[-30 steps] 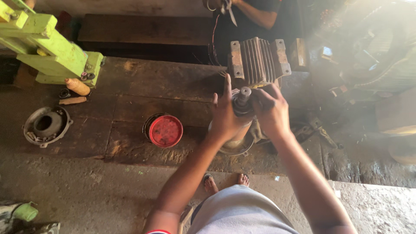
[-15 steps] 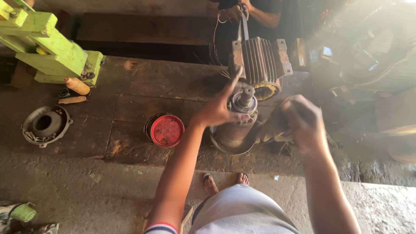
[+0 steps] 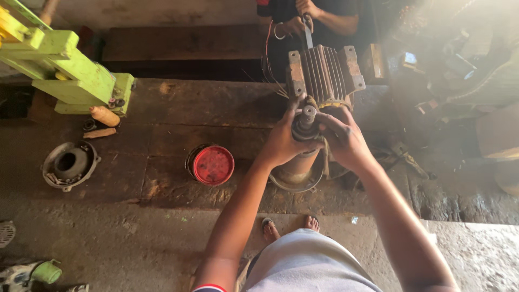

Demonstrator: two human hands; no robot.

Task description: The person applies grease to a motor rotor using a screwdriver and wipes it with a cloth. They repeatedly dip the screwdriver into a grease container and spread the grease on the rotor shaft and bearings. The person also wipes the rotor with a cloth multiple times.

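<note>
With both my left hand [image 3: 281,143] and right hand [image 3: 343,141] clamped round the upright rotor [image 3: 304,141], it could topple toward twelve o'clock onto the finned housing [image 3: 324,73] if either grip slips.

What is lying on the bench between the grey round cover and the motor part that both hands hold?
In the head view, a red round lid lies between the grey cover and the motor part; otherwise the bench is bare there.

At upper left a lime-green press frame [image 3: 70,70], at centre a red round lid [image 3: 213,165], at upper centre a grey ribbed motor housing [image 3: 324,70] with rust-brown end brackets, on a dark brown, stained surface [image 3: 178,113]; grey shorts [image 3: 303,265] at bottom.
</note>
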